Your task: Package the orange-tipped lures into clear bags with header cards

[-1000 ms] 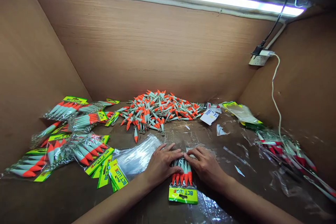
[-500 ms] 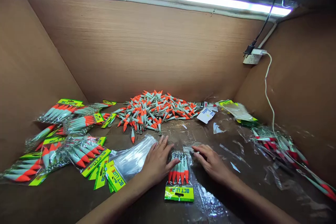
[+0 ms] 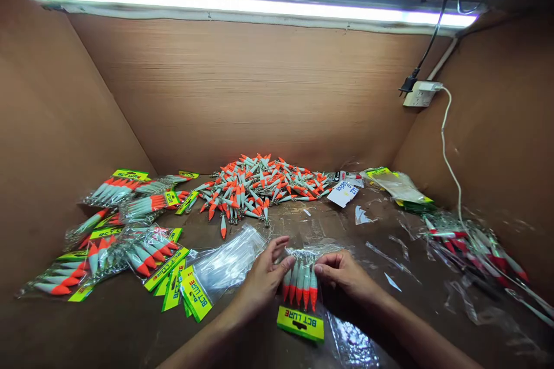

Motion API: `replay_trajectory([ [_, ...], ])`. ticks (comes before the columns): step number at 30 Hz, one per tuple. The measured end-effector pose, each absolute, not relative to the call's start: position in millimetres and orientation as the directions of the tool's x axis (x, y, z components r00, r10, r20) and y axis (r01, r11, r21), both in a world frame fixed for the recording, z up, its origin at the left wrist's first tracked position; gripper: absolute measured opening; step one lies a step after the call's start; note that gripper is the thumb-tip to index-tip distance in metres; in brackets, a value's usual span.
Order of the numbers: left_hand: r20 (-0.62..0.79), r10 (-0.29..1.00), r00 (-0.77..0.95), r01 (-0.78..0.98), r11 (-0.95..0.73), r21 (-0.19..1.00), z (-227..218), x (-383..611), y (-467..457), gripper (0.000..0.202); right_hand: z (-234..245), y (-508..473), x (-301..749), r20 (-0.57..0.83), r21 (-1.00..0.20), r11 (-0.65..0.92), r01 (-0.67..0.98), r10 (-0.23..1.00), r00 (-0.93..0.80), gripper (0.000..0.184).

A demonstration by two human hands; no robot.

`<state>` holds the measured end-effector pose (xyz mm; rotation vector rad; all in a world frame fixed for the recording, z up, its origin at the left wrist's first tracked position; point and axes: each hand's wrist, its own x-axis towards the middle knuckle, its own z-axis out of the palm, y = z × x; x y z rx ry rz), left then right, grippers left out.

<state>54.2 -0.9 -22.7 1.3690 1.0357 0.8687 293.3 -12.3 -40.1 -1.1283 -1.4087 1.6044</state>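
In front of me lies a clear packet of fishing lures [image 3: 299,285], several white-and-orange ones side by side, with hooks at the far end and a yellow-green header card near me. My right hand [image 3: 344,272] pinches the packet's right edge between thumb and fingers. At its left edge is my left hand [image 3: 269,270], fingers apart and thumb against the plastic. Left of that hand, flat clear bags with yellow-green headers [image 3: 225,262] lie fanned out. A large heap of loose lures [image 3: 259,187] sits at the back.
Filled lure packets [image 3: 147,251] are piled on the left. A white handwritten card [image 3: 343,193], more header bags [image 3: 396,187] and red-and-white lures [image 3: 476,251] lie on the right. Plastic scraps [image 3: 392,282] litter the tabletop. A white cable [image 3: 445,150] hangs from the power socket.
My left hand has lifted off the flat bags toward the packet's edge. My right hand has closed on the packet's right side, and the packet now sits slightly tilted. The camera view has shifted.
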Motion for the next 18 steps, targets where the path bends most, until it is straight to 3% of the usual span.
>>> replay_trajectory([
  [2,-0.029,0.967,0.253,0.165,-0.013,0.986,-17.5,50.3,-1.8,0.063,-37.8,-13.2,293.0,-0.127,-0.992,-0.119,0.045,0.932,-0.339,0.038],
  [5,0.034,0.983,0.182,0.275,-0.084,0.958,-4.3,46.4,-1.0,0.045,-35.2,-15.2,292.5,-0.106,-0.994,-0.088,0.070,0.941,-0.322,0.036],
  [7,0.096,0.980,0.173,0.371,-0.155,0.915,5.3,47.2,0.8,0.033,-34.2,-17.5,291.9,-0.085,-0.994,-0.059,0.090,0.944,-0.318,0.034],
  [11,0.160,0.964,0.213,0.455,-0.243,0.857,15.9,51.0,5.9,0.031,-32.4,-22.2,289.9,-0.037,-0.994,-0.002,0.113,0.952,-0.303,0.026],
  [14,0.176,0.958,0.227,0.422,-0.259,0.868,12.6,52.7,7.7,0.031,-29.7,-24.4,288.7,-0.001,-0.989,0.044,0.138,0.951,-0.310,0.023],
  [18,0.204,0.953,0.223,0.144,-0.239,0.960,-1.6,59.0,5.4,0.033,-27.7,-24.7,287.8,0.019,-0.991,0.058,0.121,0.952,-0.305,0.020],
])
